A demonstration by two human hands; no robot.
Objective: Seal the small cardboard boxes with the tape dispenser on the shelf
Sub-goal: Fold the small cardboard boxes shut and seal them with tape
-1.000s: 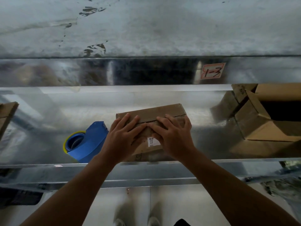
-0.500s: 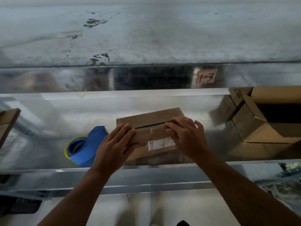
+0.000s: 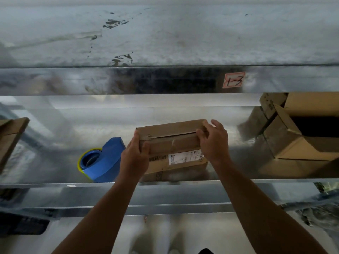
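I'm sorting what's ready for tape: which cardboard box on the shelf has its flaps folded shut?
The small labelled box in the middle, gripped between left hand and right hand; the bigger box at right stands open.

A small tag (image 3: 234, 80) with a red border is stuck on the shiny metal front of the upper shelf (image 3: 146, 79), and on it "1-3" is written by hand in black. On the small cardboard box (image 3: 170, 132) there is a white label (image 3: 185, 157) with fine print and, left of it, a barcode (image 3: 157, 158), but both are too small to read. The flap (image 3: 269, 105) of the big open box (image 3: 293, 147) at the right carries dark print that also cannot be read.
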